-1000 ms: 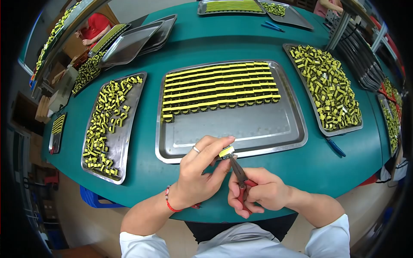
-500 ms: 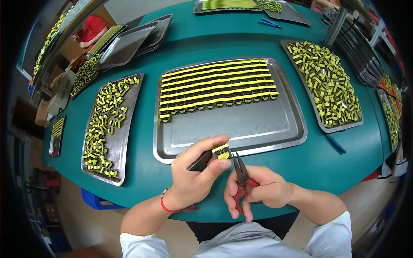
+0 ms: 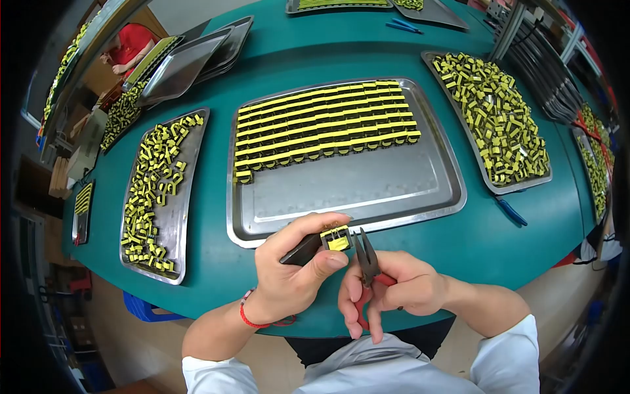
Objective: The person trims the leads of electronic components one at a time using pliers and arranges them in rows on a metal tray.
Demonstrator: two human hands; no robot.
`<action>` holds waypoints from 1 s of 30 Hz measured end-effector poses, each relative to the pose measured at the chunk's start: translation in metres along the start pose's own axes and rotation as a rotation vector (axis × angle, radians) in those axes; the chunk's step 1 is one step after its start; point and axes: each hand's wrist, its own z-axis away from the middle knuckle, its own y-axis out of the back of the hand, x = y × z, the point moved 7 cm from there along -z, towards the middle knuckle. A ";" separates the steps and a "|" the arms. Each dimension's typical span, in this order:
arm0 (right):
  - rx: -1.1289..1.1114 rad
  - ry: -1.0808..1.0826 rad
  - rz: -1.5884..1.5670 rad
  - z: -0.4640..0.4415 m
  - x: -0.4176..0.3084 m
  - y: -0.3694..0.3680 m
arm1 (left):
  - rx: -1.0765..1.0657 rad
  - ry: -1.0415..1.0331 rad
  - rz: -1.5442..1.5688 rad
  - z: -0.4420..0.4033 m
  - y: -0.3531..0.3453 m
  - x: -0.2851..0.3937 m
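Observation:
Between the fingertips and thumb of my left hand (image 3: pixel 295 266) is a small yellow-and-black component (image 3: pixel 336 239), its copper-coloured pins facing up. A dark flat object (image 3: pixel 303 250) also lies in that hand, under the fingers. My right hand (image 3: pixel 394 289) holds red-handled pliers (image 3: pixel 368 262), jaws slightly apart and pointing up, just right of the component and not touching it. Beyond my hands is a metal tray (image 3: pixel 341 187) with several neat rows of yellow-and-black components (image 3: pixel 321 125) and a single one (image 3: pixel 243 176) at the left below them.
Loose components fill a left tray (image 3: pixel 187 217) and a right tray (image 3: pixel 430 62). Blue-handled pliers (image 3: pixel 510 211) lie beside the right tray, others (image 3: pixel 403 25) farther back. Stacked trays (image 3: pixel 223 56) and a person in red (image 3: pixel 131 46) are at the back left.
The component has turned in my left fingers to show its pins and open side, and the dark object has come into sight. The pliers have moved off the component and their jaws have parted.

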 end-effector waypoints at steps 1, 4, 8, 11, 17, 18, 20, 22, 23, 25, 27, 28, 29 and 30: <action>0.003 0.007 -0.002 0.000 -0.001 0.000 | 0.001 0.000 -0.001 0.000 0.001 0.000; 0.035 0.046 0.008 0.001 -0.002 -0.001 | -0.038 -0.052 0.075 0.000 -0.001 0.001; 0.184 0.226 0.290 0.007 -0.008 0.010 | -0.066 -0.039 0.090 0.001 -0.004 -0.001; 0.399 0.628 0.984 0.015 -0.029 0.004 | -0.079 -0.013 0.069 0.003 -0.006 -0.002; 0.637 1.054 1.279 0.023 -0.040 -0.004 | -0.111 -0.046 0.016 0.001 -0.009 -0.002; 0.636 1.077 1.353 0.023 -0.041 -0.008 | -0.120 -0.061 0.009 0.000 -0.009 -0.002; 0.609 1.096 1.446 0.024 -0.040 -0.010 | -0.123 -0.076 0.007 0.000 -0.012 -0.002; 0.584 1.115 1.542 0.024 -0.041 -0.013 | -0.130 -0.093 0.007 -0.001 -0.014 -0.002; 0.558 1.128 1.575 0.024 -0.041 -0.015 | -0.131 -0.102 -0.011 -0.001 -0.014 -0.002; 0.535 1.137 1.608 0.025 -0.041 -0.016 | -0.133 -0.108 -0.025 -0.002 -0.016 -0.003; 0.549 1.139 1.709 0.026 -0.039 -0.015 | -0.133 -0.142 -0.039 -0.003 -0.017 -0.003; 0.535 1.144 1.710 0.027 -0.043 -0.017 | -0.133 -0.120 -0.056 -0.003 -0.017 -0.004; 0.540 1.140 1.730 0.026 -0.046 -0.016 | -0.140 -0.132 -0.042 -0.004 -0.018 -0.004; 0.549 1.140 1.771 0.025 -0.045 -0.015 | -0.125 -0.162 -0.059 -0.005 -0.018 -0.005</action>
